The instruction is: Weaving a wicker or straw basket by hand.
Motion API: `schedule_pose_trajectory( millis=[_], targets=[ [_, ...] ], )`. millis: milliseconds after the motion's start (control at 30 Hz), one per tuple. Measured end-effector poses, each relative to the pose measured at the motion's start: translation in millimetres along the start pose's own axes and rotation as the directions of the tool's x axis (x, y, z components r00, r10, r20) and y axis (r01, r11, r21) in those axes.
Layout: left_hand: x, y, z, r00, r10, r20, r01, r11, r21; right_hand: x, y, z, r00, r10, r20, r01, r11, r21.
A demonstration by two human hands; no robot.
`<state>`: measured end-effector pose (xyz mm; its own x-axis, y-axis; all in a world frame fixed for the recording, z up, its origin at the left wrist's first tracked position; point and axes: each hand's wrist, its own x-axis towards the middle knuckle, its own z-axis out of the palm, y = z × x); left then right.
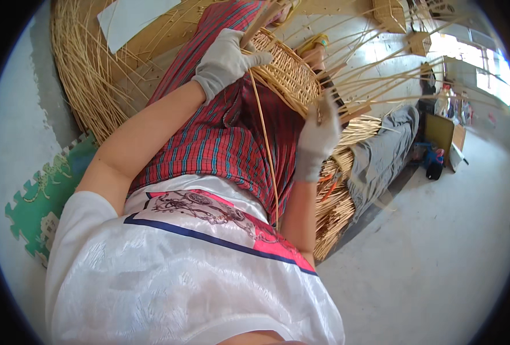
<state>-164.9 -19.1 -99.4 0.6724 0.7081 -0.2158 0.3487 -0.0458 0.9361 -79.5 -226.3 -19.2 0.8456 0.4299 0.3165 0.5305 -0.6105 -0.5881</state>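
A partly woven wicker basket (289, 76) sits over my lap, with long loose strands fanning out from it to the upper right. In a pale work glove, my left hand (227, 60) is closed on the basket's left end, its thumb lying along the weave beside a flat wooden strip (260, 24). My right hand (319, 133), gloved as well, is at the basket's right end; motion smears its fingers, so I cannot tell how they are closed. One long wicker strand (263, 123) runs from near my left hand down across the red checked cloth (209, 146) on my lap.
A large bundle of long wicker strands (76, 69) lies at the left, near a white sheet (131, 22). More cut strands (332, 215) lie at my right, beside a grey cloth (381, 158). A green foam mat (42, 192) is at far left. Assorted items stand along the right wall.
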Motion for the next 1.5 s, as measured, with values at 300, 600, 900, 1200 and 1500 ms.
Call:
schedule_pose_trajectory(
  millis=[300,600,900,1200,1500],
  targets=[
    [-38.5,37.8,7.5,0.660,0.486,0.573,-0.748,0.347,0.566,98.6,-42.8,23.1,0.877,0.037,0.480,-0.094,0.991,0.097],
    [-11.2,-16.2,28.5,0.580,0.650,0.491,-0.775,0.255,0.578,118.6,-44.3,89.9,0.962,-0.196,0.188,0.230,0.956,-0.183],
    [6.8,1.3,22.6,0.636,0.581,0.509,-0.738,0.263,0.622,6.1,-15.8,20.7,0.586,0.183,0.789,-0.694,0.616,0.373],
    [6.7,32.7,22.8,0.656,0.442,0.612,-0.745,0.508,0.432,2.6,28.0,-12.6,0.947,0.321,0.022,-0.243,0.670,0.702],
    [1.7,39.4,37.0,0.858,0.301,0.416,-0.493,0.710,0.502,172.4,-30.3,29.5,0.761,-0.630,0.157,0.626,0.776,0.080]
  ],
)
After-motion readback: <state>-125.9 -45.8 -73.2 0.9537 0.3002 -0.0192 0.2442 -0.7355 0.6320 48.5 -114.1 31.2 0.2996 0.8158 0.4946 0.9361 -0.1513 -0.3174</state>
